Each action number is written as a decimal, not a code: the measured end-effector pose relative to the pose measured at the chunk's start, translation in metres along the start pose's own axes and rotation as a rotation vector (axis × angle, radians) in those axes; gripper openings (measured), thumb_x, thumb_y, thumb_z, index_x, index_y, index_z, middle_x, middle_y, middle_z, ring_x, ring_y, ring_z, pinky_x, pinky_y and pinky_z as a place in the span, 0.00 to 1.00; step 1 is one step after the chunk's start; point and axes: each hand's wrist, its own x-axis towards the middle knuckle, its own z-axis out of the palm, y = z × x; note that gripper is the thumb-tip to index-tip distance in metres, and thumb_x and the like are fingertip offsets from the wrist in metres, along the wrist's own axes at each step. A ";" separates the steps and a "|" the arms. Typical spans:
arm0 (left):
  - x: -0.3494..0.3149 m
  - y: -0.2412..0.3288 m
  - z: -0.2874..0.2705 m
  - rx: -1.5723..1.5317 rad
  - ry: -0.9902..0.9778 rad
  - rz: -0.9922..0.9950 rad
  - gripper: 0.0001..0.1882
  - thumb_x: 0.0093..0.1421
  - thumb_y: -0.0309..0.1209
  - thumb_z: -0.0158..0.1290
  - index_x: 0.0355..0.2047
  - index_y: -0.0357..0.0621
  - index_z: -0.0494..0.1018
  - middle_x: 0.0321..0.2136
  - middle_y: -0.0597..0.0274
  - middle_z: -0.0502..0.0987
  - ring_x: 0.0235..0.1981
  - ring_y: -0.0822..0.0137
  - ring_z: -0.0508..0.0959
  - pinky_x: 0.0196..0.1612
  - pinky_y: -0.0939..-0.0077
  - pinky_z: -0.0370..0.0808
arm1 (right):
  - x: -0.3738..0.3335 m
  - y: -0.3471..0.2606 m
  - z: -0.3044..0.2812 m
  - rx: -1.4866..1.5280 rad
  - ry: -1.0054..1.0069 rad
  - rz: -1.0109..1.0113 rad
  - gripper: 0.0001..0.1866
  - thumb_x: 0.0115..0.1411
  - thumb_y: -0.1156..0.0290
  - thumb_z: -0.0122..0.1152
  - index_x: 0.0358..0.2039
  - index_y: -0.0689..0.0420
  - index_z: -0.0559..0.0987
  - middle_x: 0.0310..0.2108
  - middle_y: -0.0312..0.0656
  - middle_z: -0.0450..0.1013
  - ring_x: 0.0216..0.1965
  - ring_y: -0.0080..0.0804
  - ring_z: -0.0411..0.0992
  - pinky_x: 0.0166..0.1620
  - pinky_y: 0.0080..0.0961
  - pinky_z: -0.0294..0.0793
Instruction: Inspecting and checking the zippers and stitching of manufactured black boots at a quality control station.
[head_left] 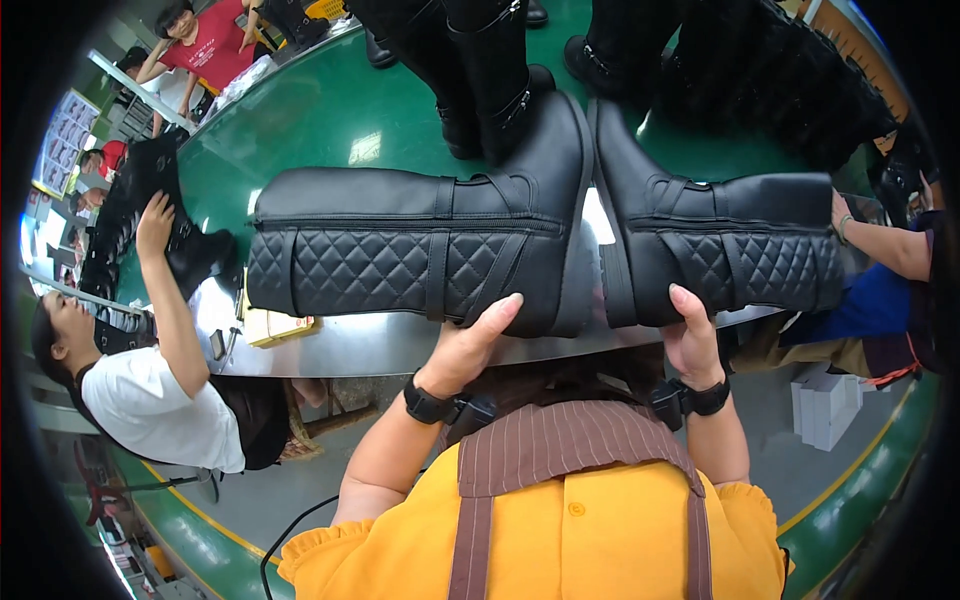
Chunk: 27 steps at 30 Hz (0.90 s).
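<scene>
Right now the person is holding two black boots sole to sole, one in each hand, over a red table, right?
Not quite. In the head view the table is green, not red. The rest holds: the left hand grips one black boot, the right hand grips the other boot, and their soles face each other.

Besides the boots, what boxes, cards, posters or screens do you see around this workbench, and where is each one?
White boxes: plain cartons stacked on the floor at the right, below the green table.
Yellow card: flat pale-yellow pad on the table's metal edge, under the shaft of the left boot.
Wall poster: sheet of small pictures at the far left, too small to make out.
No screens show.
</scene>
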 end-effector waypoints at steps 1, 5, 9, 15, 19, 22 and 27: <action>0.002 -0.002 0.007 -0.103 -0.036 0.016 0.21 0.62 0.27 0.56 0.55 0.39 0.70 0.50 0.61 0.75 0.50 0.68 0.75 0.58 0.70 0.70 | 0.000 0.000 0.002 0.074 -0.034 -0.035 0.25 0.60 0.59 0.55 0.53 0.63 0.74 0.51 0.42 0.74 0.53 0.35 0.72 0.59 0.34 0.67; 0.013 -0.002 0.015 -0.173 -0.095 0.015 0.20 0.63 0.26 0.54 0.56 0.39 0.69 0.51 0.59 0.75 0.51 0.66 0.75 0.58 0.68 0.70 | -0.002 -0.006 0.014 0.220 -0.041 -0.107 0.29 0.59 0.53 0.51 0.54 0.63 0.74 0.53 0.44 0.74 0.54 0.38 0.72 0.58 0.37 0.68; 0.014 -0.006 0.017 -0.219 -0.129 0.077 0.21 0.63 0.27 0.53 0.56 0.38 0.68 0.53 0.57 0.74 0.53 0.64 0.74 0.59 0.66 0.70 | -0.008 -0.009 0.025 0.270 -0.092 -0.171 0.28 0.59 0.55 0.52 0.53 0.64 0.75 0.52 0.45 0.74 0.54 0.39 0.72 0.58 0.36 0.68; 0.009 -0.008 0.022 -0.270 -0.165 0.077 0.22 0.63 0.27 0.51 0.58 0.38 0.66 0.53 0.56 0.73 0.53 0.63 0.74 0.59 0.66 0.70 | -0.009 -0.001 0.018 0.268 -0.189 -0.157 0.26 0.59 0.56 0.52 0.49 0.64 0.78 0.50 0.46 0.76 0.53 0.40 0.73 0.59 0.37 0.67; 0.009 -0.010 0.023 -0.241 -0.147 0.082 0.21 0.63 0.26 0.52 0.57 0.38 0.67 0.52 0.56 0.74 0.53 0.64 0.74 0.59 0.67 0.70 | -0.010 -0.002 0.016 0.264 -0.143 -0.142 0.26 0.59 0.57 0.52 0.48 0.65 0.78 0.50 0.47 0.76 0.53 0.40 0.73 0.59 0.36 0.67; 0.013 -0.016 0.019 -0.163 -0.031 0.103 0.20 0.62 0.25 0.54 0.54 0.38 0.70 0.51 0.58 0.75 0.51 0.66 0.75 0.58 0.68 0.70 | 0.000 -0.006 -0.013 -0.027 -0.017 -0.141 0.26 0.59 0.59 0.53 0.50 0.67 0.76 0.50 0.47 0.76 0.52 0.39 0.73 0.59 0.35 0.67; 0.012 -0.018 0.018 -0.081 0.052 0.074 0.19 0.61 0.25 0.56 0.53 0.38 0.71 0.49 0.60 0.75 0.49 0.68 0.76 0.57 0.71 0.71 | 0.023 -0.056 -0.026 -0.643 0.118 -0.228 0.20 0.54 0.74 0.62 0.47 0.66 0.77 0.43 0.42 0.77 0.43 0.29 0.75 0.51 0.26 0.72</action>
